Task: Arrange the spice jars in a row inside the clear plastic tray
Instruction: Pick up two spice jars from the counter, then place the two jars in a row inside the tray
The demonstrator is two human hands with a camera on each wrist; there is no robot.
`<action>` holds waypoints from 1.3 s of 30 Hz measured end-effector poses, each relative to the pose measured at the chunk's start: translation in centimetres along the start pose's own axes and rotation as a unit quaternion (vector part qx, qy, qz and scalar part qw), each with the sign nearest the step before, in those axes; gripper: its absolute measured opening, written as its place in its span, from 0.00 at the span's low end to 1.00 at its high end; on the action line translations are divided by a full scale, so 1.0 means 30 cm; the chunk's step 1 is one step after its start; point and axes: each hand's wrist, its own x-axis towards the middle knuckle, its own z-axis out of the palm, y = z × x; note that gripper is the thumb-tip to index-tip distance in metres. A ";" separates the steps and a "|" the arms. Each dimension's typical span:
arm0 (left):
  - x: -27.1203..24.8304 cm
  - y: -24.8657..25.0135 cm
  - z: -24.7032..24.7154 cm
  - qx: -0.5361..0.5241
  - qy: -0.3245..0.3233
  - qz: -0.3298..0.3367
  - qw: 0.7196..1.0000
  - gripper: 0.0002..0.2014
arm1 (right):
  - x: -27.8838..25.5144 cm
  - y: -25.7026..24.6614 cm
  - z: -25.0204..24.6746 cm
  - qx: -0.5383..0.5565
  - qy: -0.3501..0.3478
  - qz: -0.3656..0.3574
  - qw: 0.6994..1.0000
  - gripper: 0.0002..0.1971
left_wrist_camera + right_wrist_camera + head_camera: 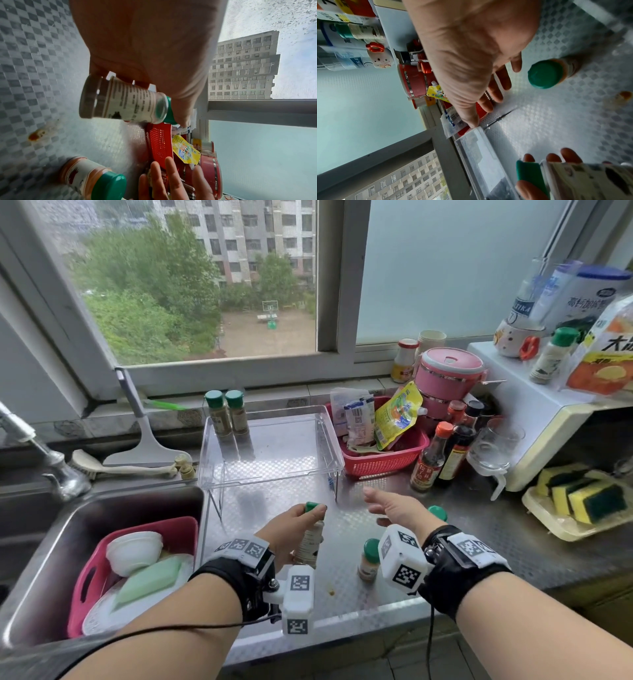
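The clear plastic tray [270, 446] stands on thin legs on the steel counter. Two green-capped spice jars [217, 414] [237, 412] stand side by side in its back left corner. In front of the tray my left hand [301, 517] grips a white-labelled jar [310, 537] [126, 102] with a green cap, held off the counter. To its right my right hand [380, 506] hovers open, palm down, holding nothing. An orange-filled jar [370, 559] [91, 178] stands between my wrists. Another green cap [437, 512] peeks out behind my right wrist. The right wrist view shows a green-capped jar [546, 74] below the palm.
A red basket [383, 460] of sachets sits right of the tray, with sauce bottles [442, 457] and a glass [493, 446] beyond. One more green-capped jar [551, 356] stands on the white appliance at right. The sink [41, 559] with a pink tub lies left.
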 end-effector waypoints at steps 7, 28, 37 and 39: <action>0.003 -0.007 0.044 -0.015 0.010 -0.007 1.000 0.18 | 0.020 0.142 -0.041 -0.082 -0.030 0.056 0.995 0.38; -0.033 -0.006 0.084 -0.045 0.065 0.016 0.997 0.15 | 0.126 0.145 -0.050 -0.098 -0.088 0.006 0.991 0.15; -0.025 0.075 0.049 -0.033 0.074 0.030 0.996 0.19 | 0.130 0.019 0.013 -0.021 -0.158 -0.042 0.986 0.16; -0.025 0.105 0.023 -0.041 0.082 0.034 0.995 0.18 | 0.130 -0.019 0.038 -0.012 -0.172 -0.054 0.984 0.17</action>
